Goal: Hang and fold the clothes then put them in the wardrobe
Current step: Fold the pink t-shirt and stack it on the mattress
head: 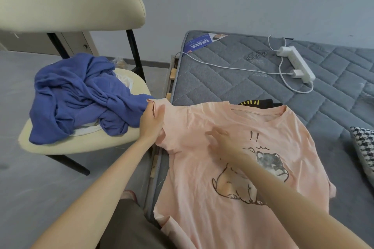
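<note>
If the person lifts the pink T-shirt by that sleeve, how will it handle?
Probably floppy: the T-shirt wrinkles and bunches where the left hand grips its sleeve. Likely light: the fabric looks thin and lies flat under the right hand. It may drag on the quilted mattress rather than slide.

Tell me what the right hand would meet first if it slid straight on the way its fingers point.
The right hand lies flat on the pink T-shirt, fingers aimed up-left. Sliding on, it would probably first meet the sleeve bunched in the left hand; the blue garment lies beyond.
</note>
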